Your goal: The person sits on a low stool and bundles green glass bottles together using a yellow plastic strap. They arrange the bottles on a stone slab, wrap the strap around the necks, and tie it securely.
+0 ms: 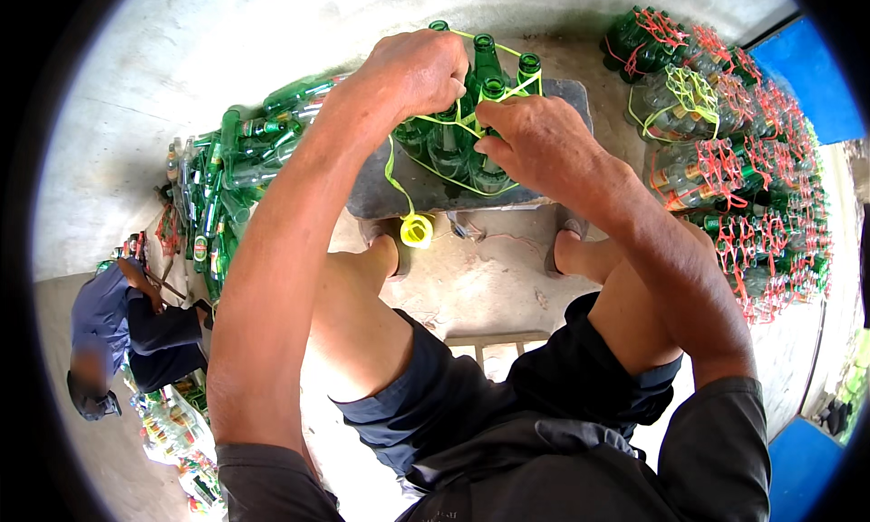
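Note:
Several green glass bottles (487,61) stand upright in a cluster on a dark, low board (370,189) in front of me. Yellow-green plastic strapping (440,174) circles the cluster low down and also crosses between the bottle necks. My left hand (423,70) is curled over the back left of the bottles, its fingers closed on the strapping and partly hidden. At the front right, my right hand (540,131) pinches the strapping beside a bottle neck. A loose tail of strapping hangs over the board's front edge to a small yellow roll (416,231).
Loose green and clear bottles (217,175) are heaped at left along the wall. Bottle bundles tied with red strapping (731,162) are stacked at right. Another person (102,318) sits far left. My feet flank the board, and a wooden slatted piece (499,342) lies between my legs.

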Action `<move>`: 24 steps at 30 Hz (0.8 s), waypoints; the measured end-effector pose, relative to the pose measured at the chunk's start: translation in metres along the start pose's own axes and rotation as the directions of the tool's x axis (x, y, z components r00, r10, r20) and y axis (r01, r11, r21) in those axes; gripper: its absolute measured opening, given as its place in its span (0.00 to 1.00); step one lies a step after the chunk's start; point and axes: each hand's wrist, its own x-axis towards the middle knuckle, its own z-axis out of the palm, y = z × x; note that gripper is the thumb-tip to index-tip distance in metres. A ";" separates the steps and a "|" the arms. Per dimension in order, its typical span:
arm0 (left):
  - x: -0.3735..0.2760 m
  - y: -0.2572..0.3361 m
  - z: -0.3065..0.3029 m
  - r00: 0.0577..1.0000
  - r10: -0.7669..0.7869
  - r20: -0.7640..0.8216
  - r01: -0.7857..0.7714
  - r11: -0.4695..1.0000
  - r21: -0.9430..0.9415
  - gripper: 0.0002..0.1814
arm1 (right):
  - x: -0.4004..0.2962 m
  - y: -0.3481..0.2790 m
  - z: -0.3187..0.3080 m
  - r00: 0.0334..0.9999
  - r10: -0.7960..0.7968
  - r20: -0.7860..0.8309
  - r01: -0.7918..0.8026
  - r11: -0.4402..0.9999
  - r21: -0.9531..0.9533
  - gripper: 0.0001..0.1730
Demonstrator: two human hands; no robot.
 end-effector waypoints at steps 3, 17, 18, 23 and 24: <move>0.007 -0.012 0.008 0.999 -0.018 0.036 0.023 0.992 -0.127 0.06 | -0.001 -0.002 -0.001 1.000 -0.010 -0.005 0.010 1.000 -0.004 0.11; 0.006 -0.022 0.026 0.983 -0.173 0.059 0.178 0.979 -0.100 0.06 | -0.002 0.001 0.000 1.000 0.027 0.012 -0.028 0.999 0.041 0.13; 0.003 -0.020 0.027 0.978 -0.201 0.047 0.204 0.977 -0.067 0.07 | -0.002 0.002 0.000 1.000 0.026 0.007 -0.026 0.998 0.049 0.14; -0.018 -0.012 0.033 0.950 -0.306 -0.068 0.297 0.948 -0.111 0.09 | -0.005 0.003 0.002 0.999 0.037 -0.032 -0.033 0.993 0.113 0.15; -0.023 -0.009 0.034 0.940 -0.327 -0.094 0.313 0.939 -0.139 0.10 | -0.006 0.003 0.002 0.999 0.041 -0.034 -0.036 0.991 0.126 0.15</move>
